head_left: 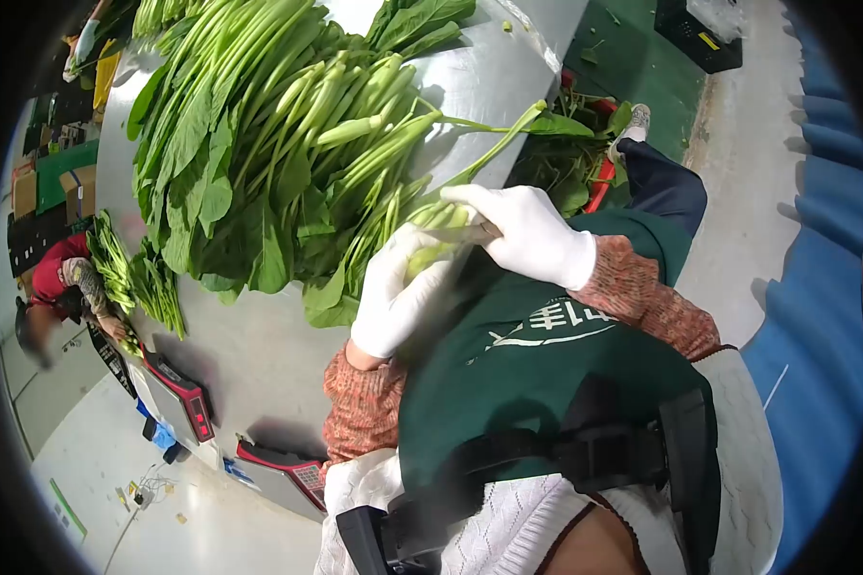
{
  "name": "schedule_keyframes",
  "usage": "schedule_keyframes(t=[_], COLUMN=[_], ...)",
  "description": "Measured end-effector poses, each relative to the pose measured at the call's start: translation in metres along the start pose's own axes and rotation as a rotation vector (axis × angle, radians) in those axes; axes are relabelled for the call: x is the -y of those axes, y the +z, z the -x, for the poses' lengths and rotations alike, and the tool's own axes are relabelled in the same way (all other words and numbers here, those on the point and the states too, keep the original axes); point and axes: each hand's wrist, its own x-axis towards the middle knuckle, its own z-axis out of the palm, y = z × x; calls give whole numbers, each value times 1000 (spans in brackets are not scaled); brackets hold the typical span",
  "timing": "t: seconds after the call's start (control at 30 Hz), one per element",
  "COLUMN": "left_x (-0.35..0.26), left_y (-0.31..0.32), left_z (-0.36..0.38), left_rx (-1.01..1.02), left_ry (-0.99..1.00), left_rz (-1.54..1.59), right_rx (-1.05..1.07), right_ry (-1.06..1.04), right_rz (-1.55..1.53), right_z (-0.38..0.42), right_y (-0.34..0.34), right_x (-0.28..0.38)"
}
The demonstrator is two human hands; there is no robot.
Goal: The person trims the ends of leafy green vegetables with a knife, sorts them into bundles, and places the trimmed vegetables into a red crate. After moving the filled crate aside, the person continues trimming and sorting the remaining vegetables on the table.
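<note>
While the big heap of leafy greens [268,144] covers the steel counter [249,355], both gloved hands, left hand [398,292] and right hand [523,230], close their grip around one bunch of stems [431,235] (at the counter's edge).

A steel table [259,355] stands on a grey concrete floor [748,163] beside green matting [633,67] and a black crate [695,34]

A large heap of leafy greens [268,144] covers most of the steel table [249,355], blocking the far side. Bare tabletop lies between the heap and two red-trimmed scales [187,393] at the near-left edge. Smaller bunches [134,278] crowd the left.
</note>
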Motion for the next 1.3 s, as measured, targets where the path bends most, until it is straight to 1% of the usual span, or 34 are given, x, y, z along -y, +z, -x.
schedule_keyframes(t=[0.07, 0.1, 0.13, 0.17, 0.2, 0.27, 0.3, 0.33, 0.4, 0.5, 0.6, 0.63, 0.67, 0.73, 0.77, 0.87, 0.9, 1.0, 1.03, 1.13, 1.17, 1.2, 1.27, 1.3], left_x=[-4, -8, -13, -21, -18, -18, -5, -11, -7, -13, -17, -16, -23, -16, -16, -17, -12, -13, -13, -12, -14, -15, -13, -10], left_y=[0, -4, -8, -11, -18, -24, -32, -31, -45, -47, -27, -23, -12, 1, 3, 4, 4, 6, 7, 8, 3, 3, 4, 5], left_z=[1, 3, 6, 11, 13, 18, 23, 26, 34, 43, 40, 32, 25, 20, 19, 14, 12, 10, 10, 12, 16, 14, 16, 17], left_rx=[-45, -55, -68, -103, -110, -227, -188, -183, -210, -369, -404, -364, -373, -331, -335, -375, -410, -411, -396, -380, -328, -340, -368, -342], left_ry=[7, -3, -13, -140, -143, -209, -158, -138, -144, -258, -283, 133, 194, 173, 115, 40, 67, 80, 62, 27, -1, -31, -112, -136], left_rz=[120, 161, 202, 298, 311, 406, 515, 643, 479, 149, 13, -501, -551, -499, -393, -254, -275, -249, -165, -1, -56, -52, -42, -11], right_rx=[10, -24, 20, 16, 13, -3, 26, 85, 97, 16, 121, 106, 113, 125, 148, -33, -68, -112, -89, -93, -101, -95, -9, 64], right_ry=[116, 119, 196, 199, 207, 41, -47, -45, -12, -134, -43, -160, -174, -203, -121, -190, -182, -159, -142, 19, 126, 162, 59, 14], right_rz=[87, 132, 6, -33, -77, 28, 162, 253, 319, 52, -219, -247, -311, -438, -421, -351, -130, 14, 55, 77, -35, -154, -493, -498], right_z=[-7, -7, -10, -9, -6, -1, 2, 5, 8, 2, -8, -12, -13, -14, -12, -9, -7, -1, -1, -8, -11, -10, -8, -6], right_y=[5, 12, 8, 6, 5, 15, 24, 26, 42, 41, 21, 13, 5, -10, -17, -8, -5, 4, 5, 19, 18, 10, 5, 0], right_x=[-14, -37, -42, -43, -40, -40, -46, -43, -52, -57, -31, -17, -1, 27, 33, 24, 22, 28, 30, 2, -8, -2, 15, 26])
